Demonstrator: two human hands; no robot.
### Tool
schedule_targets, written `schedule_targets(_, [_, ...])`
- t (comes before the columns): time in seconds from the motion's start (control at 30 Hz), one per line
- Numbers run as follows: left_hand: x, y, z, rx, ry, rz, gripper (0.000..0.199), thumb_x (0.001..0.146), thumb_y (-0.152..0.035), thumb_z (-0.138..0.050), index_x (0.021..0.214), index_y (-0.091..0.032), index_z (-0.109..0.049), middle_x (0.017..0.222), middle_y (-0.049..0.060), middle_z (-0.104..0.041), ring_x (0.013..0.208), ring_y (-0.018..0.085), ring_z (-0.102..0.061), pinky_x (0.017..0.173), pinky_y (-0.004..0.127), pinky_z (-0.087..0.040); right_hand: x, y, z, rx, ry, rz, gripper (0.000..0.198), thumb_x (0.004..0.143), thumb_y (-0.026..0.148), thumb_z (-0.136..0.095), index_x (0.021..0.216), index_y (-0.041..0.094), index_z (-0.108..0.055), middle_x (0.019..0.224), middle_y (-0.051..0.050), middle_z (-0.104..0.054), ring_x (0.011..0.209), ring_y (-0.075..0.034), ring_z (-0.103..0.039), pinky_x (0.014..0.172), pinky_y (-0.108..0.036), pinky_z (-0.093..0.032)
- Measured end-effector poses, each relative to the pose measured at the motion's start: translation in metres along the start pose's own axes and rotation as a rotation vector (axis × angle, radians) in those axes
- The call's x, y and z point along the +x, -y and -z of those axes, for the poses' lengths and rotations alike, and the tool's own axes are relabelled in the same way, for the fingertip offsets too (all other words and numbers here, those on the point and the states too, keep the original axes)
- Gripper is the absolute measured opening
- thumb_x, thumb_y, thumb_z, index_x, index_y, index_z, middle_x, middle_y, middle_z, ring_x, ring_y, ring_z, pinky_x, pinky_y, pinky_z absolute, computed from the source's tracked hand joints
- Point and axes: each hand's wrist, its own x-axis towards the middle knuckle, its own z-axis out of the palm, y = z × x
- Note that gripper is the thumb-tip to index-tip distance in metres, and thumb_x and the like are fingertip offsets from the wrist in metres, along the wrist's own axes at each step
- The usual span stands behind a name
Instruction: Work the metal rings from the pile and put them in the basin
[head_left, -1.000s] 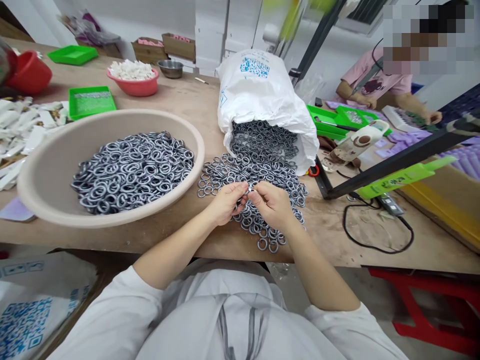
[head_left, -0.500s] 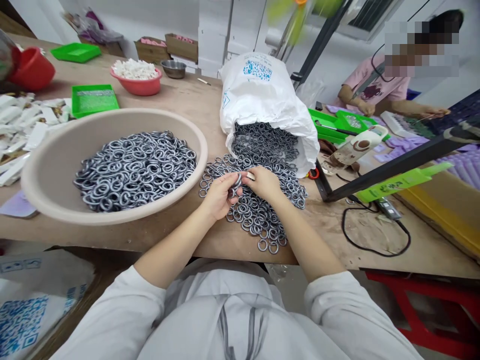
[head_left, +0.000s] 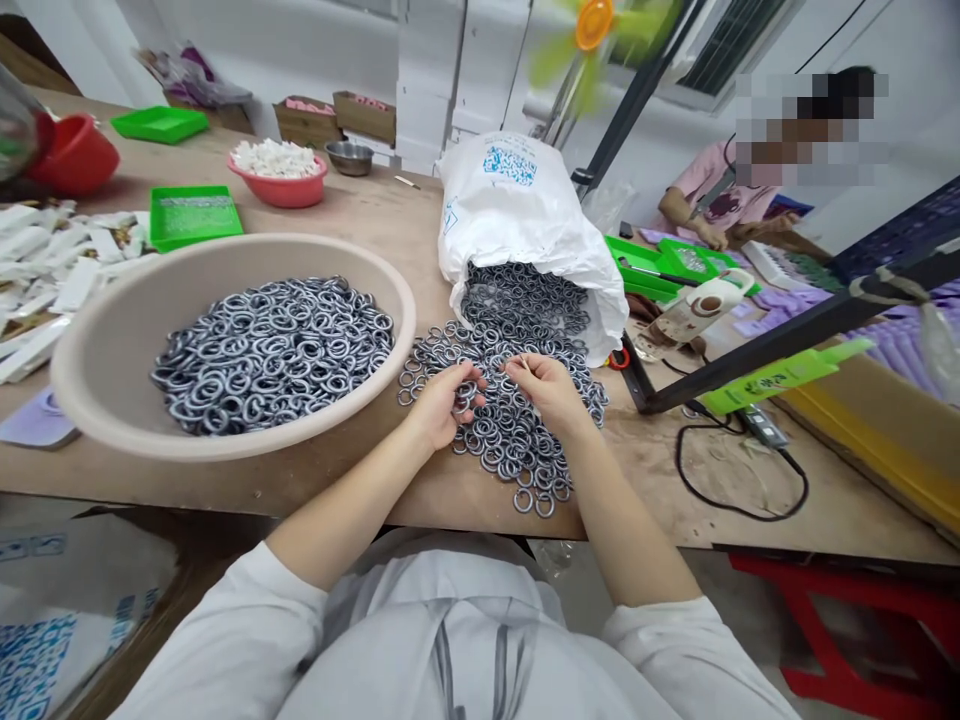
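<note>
My left hand (head_left: 444,408) is curled around a few dark grey metallic rings (head_left: 466,392), with its fingertips bent inward. Just to the right, my right hand (head_left: 553,390) is closed in a pinch; whatever sits between its thumb and finger is too small to make out. Both hands are above a loose ring pile (head_left: 517,440) on the table, and a gap separates them. Behind the pile, a white sack (head_left: 517,205) lies on its side with its mouth toward me, more rings inside. A wide beige basin (head_left: 97,400) full of similar rings stands left of my left hand.
A dark metal frame bar (head_left: 720,355) slants across the right side, near a cable (head_left: 686,480). White pieces (head_left: 75,285), a green tray (head_left: 195,240) and a red bowl (head_left: 277,190) lie at the left. A co-worker (head_left: 720,200) sits beyond the bar; a fan (head_left: 595,25) hangs above.
My hands were together over the pile and are now apart, my right hand having moved right. The pale piece seen by my right fingers earlier no longer shows clearly. The view has shifted slightly.
</note>
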Motion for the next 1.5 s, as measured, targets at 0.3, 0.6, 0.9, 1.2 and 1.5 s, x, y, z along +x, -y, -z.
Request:
schedule_targets(0.3, [-0.005,0.013,-0.003,0.145,0.166,-0.144,0.047,0.069,-0.054,-0.080,0.079,-0.017,-0.052,0.063,-0.006,-0.049,0.042,0.003,-0.043,0.030,0.012,-0.020,-0.027,0.000,-0.032,0.107,-0.080,0.106,0.032,0.075,0.045,-0.075,0.095,0.023,-0.063,0.079,0.001,-0.063,0.067,-0.015,-0.058,0.066,-0.030,-0.048])
schedule_targets(0.6, [-0.006,0.012,-0.001,0.175,0.257,-0.123,0.052,0.069,-0.062,-0.076,0.076,-0.017,-0.050,0.061,-0.005,-0.048,0.039,0.003,-0.040,0.030,0.013,-0.016,-0.018,0.003,-0.022,0.082,-0.019,0.104,0.041,0.079,0.062,-0.066,0.082,0.022,-0.062,0.069,0.001,-0.059,0.064,-0.015,-0.054,0.064,-0.030,-0.044])
schedule_targets(0.9, [-0.003,0.013,0.002,0.138,0.248,-0.127,0.051,0.070,-0.060,-0.076,0.075,-0.018,-0.048,0.056,-0.007,-0.046,0.038,0.004,-0.039,0.030,0.013,-0.017,-0.041,0.019,-0.017,-0.675,0.053,0.386,0.037,0.098,0.047,-0.045,0.075,0.022,-0.060,0.074,-0.002,-0.056,0.069,-0.016,-0.052,0.064,-0.029,-0.032])
schedule_targets(1.2, [-0.008,0.012,0.001,0.216,0.325,-0.061,0.051,0.070,-0.059,-0.076,0.073,-0.018,-0.046,0.056,-0.006,-0.046,0.037,0.003,-0.037,0.029,0.013,-0.017,-0.026,0.004,-0.011,-0.530,0.016,0.269,0.044,0.096,0.053,-0.045,0.065,0.022,-0.052,0.062,0.001,-0.050,0.062,-0.015,-0.046,0.062,-0.029,-0.030])
schedule_targets(1.5, [-0.006,0.018,-0.001,0.225,0.309,-0.086,0.050,0.069,-0.058,-0.077,0.080,-0.018,-0.050,0.060,-0.006,-0.047,0.039,0.004,-0.039,0.030,0.013,-0.017,-0.025,0.000,-0.015,-0.051,0.020,0.137,0.042,0.079,0.062,-0.068,0.090,0.022,-0.060,0.069,0.003,-0.058,0.060,-0.014,-0.050,0.059,-0.028,-0.039])
